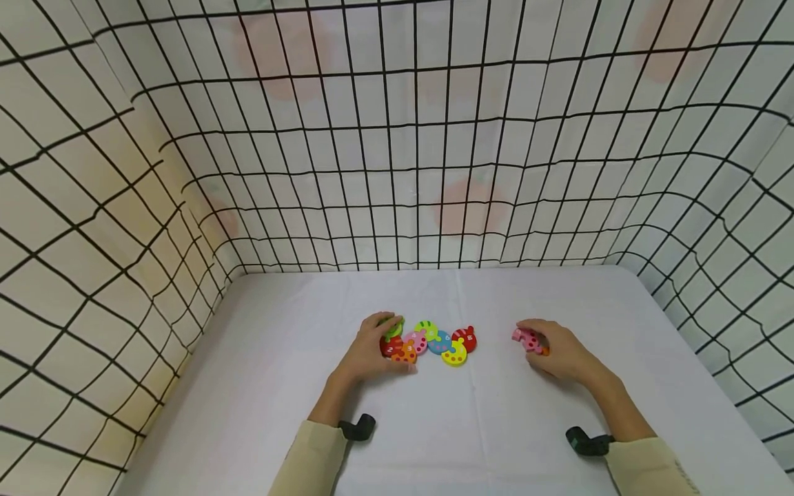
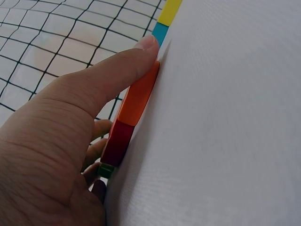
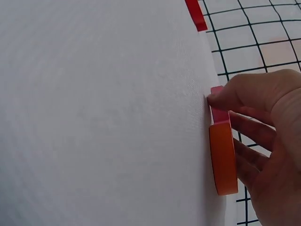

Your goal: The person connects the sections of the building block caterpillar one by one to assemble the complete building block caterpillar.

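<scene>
A chain of flat, round, numbered puzzle pieces lies on the white table. At its left end, my left hand point(image 1: 366, 353) holds the pieces between thumb and fingers, spanning a green piece point(image 1: 393, 331), a red piece point(image 1: 389, 346) and an orange piece point(image 2: 139, 96). To their right follow a pink piece point(image 1: 418, 339), a light green piece point(image 1: 425, 330), a blue piece point(image 1: 440, 343), a yellow piece point(image 1: 455, 355) and a red-striped end piece point(image 1: 466, 337). Apart on the right, my right hand point(image 1: 563, 353) pinches a pink spotted piece point(image 1: 530, 341) with an orange piece point(image 3: 223, 160) against it.
A white cloth point(image 1: 434, 434) covers the table. White walls with a black grid point(image 1: 397, 138) enclose its back and both sides. Dark wrist cameras sit on the left wrist point(image 1: 358, 428) and the right wrist point(image 1: 588, 441).
</scene>
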`<action>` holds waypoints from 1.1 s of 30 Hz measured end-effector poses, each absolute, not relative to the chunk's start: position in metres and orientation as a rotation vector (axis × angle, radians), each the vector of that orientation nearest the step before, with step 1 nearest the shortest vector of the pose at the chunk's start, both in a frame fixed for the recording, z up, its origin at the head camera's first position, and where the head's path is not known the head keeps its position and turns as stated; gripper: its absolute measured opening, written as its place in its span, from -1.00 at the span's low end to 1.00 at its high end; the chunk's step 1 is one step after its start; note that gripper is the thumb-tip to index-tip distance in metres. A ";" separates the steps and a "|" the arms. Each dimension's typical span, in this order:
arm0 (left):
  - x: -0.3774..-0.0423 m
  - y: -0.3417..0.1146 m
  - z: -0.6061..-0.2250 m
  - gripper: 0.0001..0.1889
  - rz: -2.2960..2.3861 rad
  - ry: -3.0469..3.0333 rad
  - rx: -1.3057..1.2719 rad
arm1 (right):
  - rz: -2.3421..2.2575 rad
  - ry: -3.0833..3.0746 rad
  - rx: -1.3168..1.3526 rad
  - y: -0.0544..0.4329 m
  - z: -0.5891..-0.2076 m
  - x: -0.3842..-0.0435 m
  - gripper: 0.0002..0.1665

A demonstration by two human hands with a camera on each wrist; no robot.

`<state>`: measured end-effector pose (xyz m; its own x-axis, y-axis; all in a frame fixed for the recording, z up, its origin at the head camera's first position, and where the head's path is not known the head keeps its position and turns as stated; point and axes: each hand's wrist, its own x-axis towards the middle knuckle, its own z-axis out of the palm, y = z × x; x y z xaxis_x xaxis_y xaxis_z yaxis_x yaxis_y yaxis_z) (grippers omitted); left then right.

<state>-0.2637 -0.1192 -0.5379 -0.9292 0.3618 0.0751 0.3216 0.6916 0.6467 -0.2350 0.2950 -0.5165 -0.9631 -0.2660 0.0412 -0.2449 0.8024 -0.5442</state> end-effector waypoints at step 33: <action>-0.272 -0.143 -0.533 0.05 1.116 2.767 0.581 | -0.952 2.944 -0.345 0.269 -0.503 -0.235 -0.34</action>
